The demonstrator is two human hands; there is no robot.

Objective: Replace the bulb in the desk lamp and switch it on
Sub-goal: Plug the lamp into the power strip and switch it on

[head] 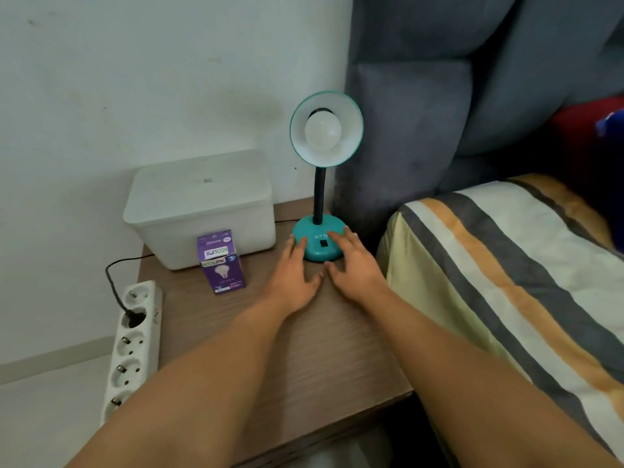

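Two open, empty hands, left hand (294, 282) and right hand (354, 265), flank the teal round lamp base (319, 241); its frosted white bulb (322, 131) sits high above them.

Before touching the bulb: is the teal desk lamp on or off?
Off: the white bulb in the teal desk lamp shows no glow.

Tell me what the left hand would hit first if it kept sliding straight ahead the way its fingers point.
The left hand lies flat on the table, fingers pointing at the lamp base. Its fingertips already seem to touch the base's left edge, so the base comes first, though depth is hard to judge.
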